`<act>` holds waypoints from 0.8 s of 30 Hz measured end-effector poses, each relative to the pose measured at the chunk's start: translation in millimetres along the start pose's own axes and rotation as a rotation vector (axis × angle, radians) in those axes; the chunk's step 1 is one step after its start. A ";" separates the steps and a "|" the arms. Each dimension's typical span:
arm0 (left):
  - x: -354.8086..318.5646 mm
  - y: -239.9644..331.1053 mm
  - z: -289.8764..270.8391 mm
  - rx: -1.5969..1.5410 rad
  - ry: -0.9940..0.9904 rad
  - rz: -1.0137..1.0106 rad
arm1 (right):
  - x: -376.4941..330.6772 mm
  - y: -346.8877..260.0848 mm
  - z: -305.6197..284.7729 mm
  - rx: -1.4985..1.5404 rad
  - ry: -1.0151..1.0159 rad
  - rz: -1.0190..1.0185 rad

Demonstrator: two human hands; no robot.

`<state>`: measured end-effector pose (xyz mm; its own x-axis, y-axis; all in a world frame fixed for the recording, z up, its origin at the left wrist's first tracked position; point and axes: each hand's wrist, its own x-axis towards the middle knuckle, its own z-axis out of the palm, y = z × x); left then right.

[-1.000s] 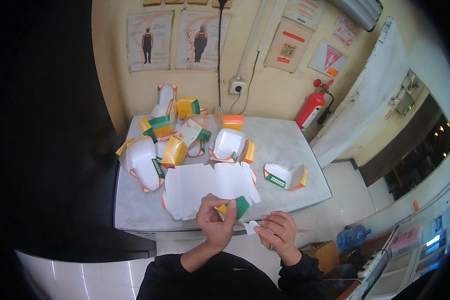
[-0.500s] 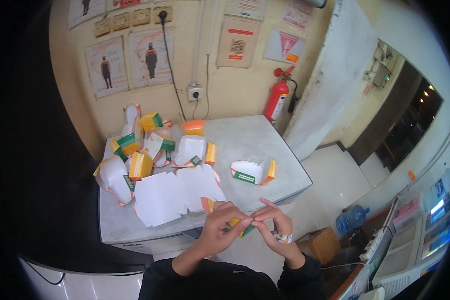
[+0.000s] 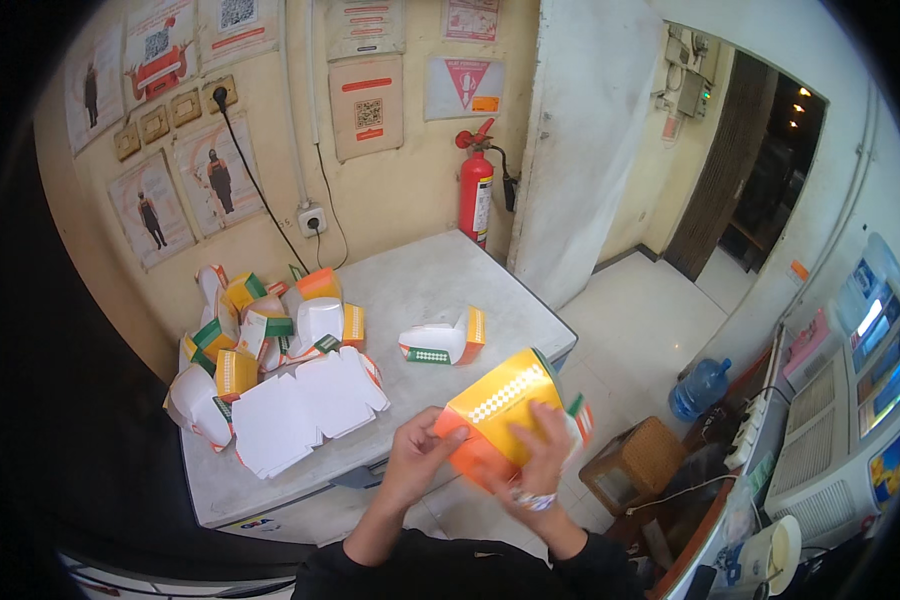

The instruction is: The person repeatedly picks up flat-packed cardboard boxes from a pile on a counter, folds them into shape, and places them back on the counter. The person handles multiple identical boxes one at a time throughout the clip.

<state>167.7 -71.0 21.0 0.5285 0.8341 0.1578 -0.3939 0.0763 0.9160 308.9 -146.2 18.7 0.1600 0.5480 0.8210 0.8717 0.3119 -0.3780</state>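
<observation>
A yellow and orange paper food box (image 3: 505, 400) with a green edge is up in front of me, beyond the table's front edge. My left hand (image 3: 418, 455) pinches its orange left end between thumb and fingers. Across its right side lies my right hand (image 3: 542, 450), slightly blurred, its fingers bent against the yellow panel; a band circles that wrist. Flat white box blanks (image 3: 280, 420) lie in two stacks on the table. One formed box (image 3: 440, 343) stands apart to their right. Several formed boxes (image 3: 235, 373) are heaped at the table's left.
The white-topped table (image 3: 390, 440) stands against the wall. A red fire extinguisher (image 3: 476, 190) hangs behind it. To the right are a blue water bottle (image 3: 700, 388), a brown woven box (image 3: 635, 465) on the floor, and a side counter with a power strip (image 3: 750, 430).
The view has swung to the right. The box in my hands has been raised and turned, so its broad yellow and orange panel shows. My right hand has moved from the fingertip pinch onto that panel.
</observation>
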 end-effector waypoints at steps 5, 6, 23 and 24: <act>-9.6 -19.5 42.8 -0.068 0.158 0.165 | -18.1 12.0 -24.7 0.135 -0.090 -0.047; -12.5 -21.5 45.6 0.139 0.181 0.257 | -19.8 17.0 -32.8 0.212 -0.078 -0.052; -59.2 -40.0 95.2 0.787 -0.047 0.475 | -48.4 17.6 -76.3 0.586 0.090 0.274; -60.1 -38.9 92.1 0.773 -0.066 0.437 | -49.8 17.2 -77.9 0.572 0.089 0.256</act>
<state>220.5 -174.4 9.8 0.5014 0.6676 0.5504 0.0349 -0.6512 0.7581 352.0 -228.6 4.6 0.3903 0.6012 0.6973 0.4186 0.5586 -0.7160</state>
